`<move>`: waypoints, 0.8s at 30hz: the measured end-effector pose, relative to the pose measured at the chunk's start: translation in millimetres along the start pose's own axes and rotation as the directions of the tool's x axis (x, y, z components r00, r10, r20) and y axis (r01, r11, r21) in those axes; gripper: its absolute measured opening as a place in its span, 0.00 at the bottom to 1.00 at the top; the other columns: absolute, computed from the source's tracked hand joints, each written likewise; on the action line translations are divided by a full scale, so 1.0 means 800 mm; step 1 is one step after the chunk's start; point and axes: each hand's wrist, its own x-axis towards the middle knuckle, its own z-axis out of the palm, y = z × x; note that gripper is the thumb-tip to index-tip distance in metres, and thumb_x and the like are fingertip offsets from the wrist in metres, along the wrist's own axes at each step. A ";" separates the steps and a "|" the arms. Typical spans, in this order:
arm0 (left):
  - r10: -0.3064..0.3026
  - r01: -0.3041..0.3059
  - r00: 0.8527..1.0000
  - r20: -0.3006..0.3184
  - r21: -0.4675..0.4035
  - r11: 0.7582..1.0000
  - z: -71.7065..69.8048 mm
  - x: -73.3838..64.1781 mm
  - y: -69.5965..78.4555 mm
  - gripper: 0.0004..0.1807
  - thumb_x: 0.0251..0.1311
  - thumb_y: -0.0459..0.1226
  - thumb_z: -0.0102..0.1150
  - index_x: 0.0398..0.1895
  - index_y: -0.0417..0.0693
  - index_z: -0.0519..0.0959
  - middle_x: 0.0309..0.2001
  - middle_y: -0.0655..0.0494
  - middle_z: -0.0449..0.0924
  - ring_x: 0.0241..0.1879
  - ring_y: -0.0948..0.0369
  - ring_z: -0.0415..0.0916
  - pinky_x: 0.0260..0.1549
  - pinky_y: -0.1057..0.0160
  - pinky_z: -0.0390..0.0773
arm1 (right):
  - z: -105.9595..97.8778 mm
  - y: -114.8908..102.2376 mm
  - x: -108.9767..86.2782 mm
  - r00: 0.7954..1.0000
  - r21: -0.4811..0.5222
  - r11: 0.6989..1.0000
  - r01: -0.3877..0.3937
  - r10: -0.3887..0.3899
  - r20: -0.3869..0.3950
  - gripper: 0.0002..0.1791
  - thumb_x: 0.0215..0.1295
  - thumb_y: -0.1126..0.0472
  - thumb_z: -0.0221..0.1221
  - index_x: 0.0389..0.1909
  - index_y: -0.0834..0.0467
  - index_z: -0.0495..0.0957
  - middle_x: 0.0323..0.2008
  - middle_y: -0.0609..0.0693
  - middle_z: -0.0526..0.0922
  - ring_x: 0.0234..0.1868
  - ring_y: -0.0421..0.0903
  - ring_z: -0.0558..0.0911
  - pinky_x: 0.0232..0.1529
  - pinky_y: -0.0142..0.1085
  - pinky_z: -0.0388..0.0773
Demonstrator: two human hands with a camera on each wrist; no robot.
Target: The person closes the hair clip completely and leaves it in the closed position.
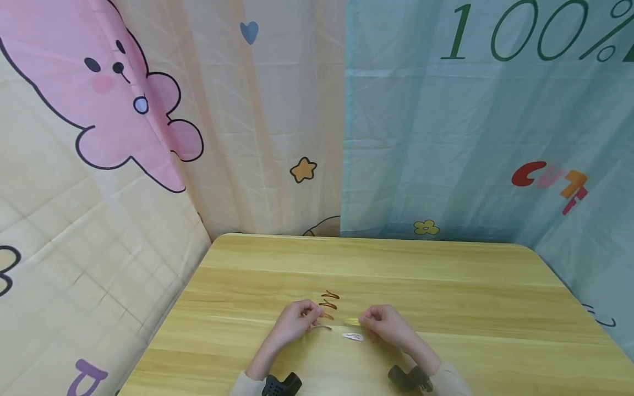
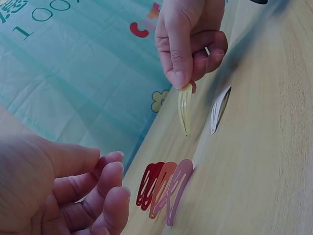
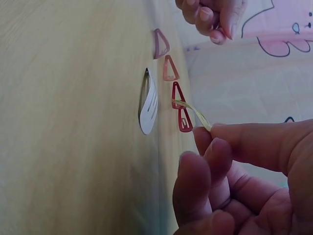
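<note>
My right hand (image 1: 388,325) pinches a yellow snap hair clip (image 2: 183,112) by one end between thumb and index finger, the clip pointing down over the table in the left wrist view. Nothing shows in my left hand (image 1: 297,319), whose fingers are loosely bent beside a row of hair clips. That row has two dark red clips (image 3: 178,95), an orange clip (image 2: 162,188) and a purple clip (image 2: 179,191). A white hair clip (image 1: 353,336) lies apart from them, nearer to my right hand.
The wood-grain table (image 1: 446,286) reaches back to hanging curtains. One curtain (image 1: 421,137) is blue-green with printed letters; a cream curtain (image 1: 277,110) bears a pink cartoon animal. Dark wrist devices (image 1: 282,385) sit at both wrists.
</note>
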 end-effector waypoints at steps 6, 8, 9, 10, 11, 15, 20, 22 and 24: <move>0.004 -0.004 1.000 0.007 0.005 1.000 0.000 0.000 0.000 0.11 0.66 0.38 0.54 0.34 0.37 0.80 0.24 0.49 0.77 0.21 0.56 0.75 0.15 0.70 0.70 | 0.002 0.001 -0.001 1.000 -0.059 0.998 0.024 -0.025 -0.013 0.09 0.65 0.61 0.59 0.31 0.64 0.78 0.18 0.48 0.73 0.18 0.41 0.70 0.17 0.30 0.67; 0.002 -0.002 1.000 0.009 0.003 1.000 0.000 0.000 0.000 0.11 0.66 0.37 0.54 0.34 0.37 0.80 0.25 0.49 0.77 0.21 0.57 0.74 0.16 0.70 0.70 | 0.002 0.001 -0.001 1.000 -0.078 0.997 0.028 -0.029 -0.011 0.09 0.65 0.61 0.59 0.30 0.64 0.78 0.18 0.48 0.73 0.18 0.41 0.70 0.17 0.30 0.67; 0.002 -0.002 1.000 0.009 0.003 1.000 0.000 0.000 0.000 0.10 0.66 0.37 0.54 0.34 0.38 0.80 0.25 0.49 0.77 0.21 0.57 0.74 0.16 0.69 0.71 | 0.002 0.001 -0.001 0.999 -0.088 0.996 0.029 -0.030 -0.010 0.09 0.65 0.61 0.59 0.30 0.64 0.78 0.17 0.48 0.73 0.18 0.41 0.70 0.17 0.30 0.67; 0.003 -0.003 1.000 0.009 0.003 1.000 0.000 0.000 0.000 0.10 0.66 0.37 0.54 0.34 0.38 0.80 0.25 0.49 0.77 0.21 0.58 0.74 0.16 0.69 0.71 | 0.002 0.001 -0.001 0.999 -0.097 0.995 0.030 -0.031 -0.010 0.09 0.65 0.61 0.59 0.30 0.63 0.78 0.17 0.48 0.73 0.17 0.40 0.69 0.17 0.30 0.66; 0.002 -0.002 1.000 0.010 0.002 1.000 0.000 0.000 0.000 0.10 0.66 0.37 0.54 0.34 0.38 0.80 0.25 0.49 0.77 0.21 0.58 0.74 0.16 0.69 0.71 | 0.002 0.001 -0.002 0.999 -0.107 0.994 0.032 -0.033 -0.009 0.09 0.65 0.60 0.58 0.30 0.63 0.79 0.16 0.48 0.73 0.17 0.40 0.69 0.17 0.30 0.66; 0.003 -0.003 1.000 0.017 0.010 1.000 0.000 0.000 0.000 0.10 0.66 0.37 0.54 0.34 0.39 0.80 0.24 0.51 0.76 0.21 0.58 0.74 0.16 0.70 0.71 | 0.003 0.002 -0.002 0.999 -0.130 0.991 0.025 -0.027 -0.017 0.10 0.65 0.60 0.59 0.29 0.62 0.79 0.15 0.47 0.72 0.16 0.39 0.67 0.16 0.30 0.64; 0.000 0.000 1.000 0.030 0.012 1.000 0.001 -0.001 0.003 0.11 0.67 0.37 0.54 0.34 0.37 0.80 0.23 0.54 0.75 0.20 0.59 0.73 0.17 0.69 0.72 | 0.005 0.006 -0.002 0.999 -0.138 0.990 0.007 -0.013 -0.041 0.09 0.64 0.60 0.60 0.28 0.61 0.78 0.15 0.47 0.72 0.15 0.40 0.68 0.16 0.30 0.65; -0.002 0.002 0.999 0.032 0.011 1.000 0.001 -0.001 0.004 0.11 0.67 0.37 0.53 0.34 0.37 0.80 0.24 0.54 0.75 0.20 0.59 0.73 0.17 0.69 0.72 | 0.005 0.006 -0.002 0.999 -0.145 0.989 0.002 -0.010 -0.053 0.09 0.63 0.59 0.61 0.28 0.61 0.79 0.15 0.47 0.72 0.15 0.40 0.69 0.16 0.31 0.66; -0.004 0.003 0.999 0.035 0.011 1.000 0.001 -0.002 0.005 0.11 0.67 0.37 0.53 0.34 0.36 0.80 0.24 0.54 0.75 0.20 0.61 0.73 0.18 0.68 0.73 | 0.005 0.007 -0.001 0.998 -0.156 0.988 -0.003 -0.007 -0.062 0.08 0.63 0.59 0.61 0.28 0.60 0.79 0.16 0.47 0.73 0.15 0.40 0.69 0.16 0.31 0.67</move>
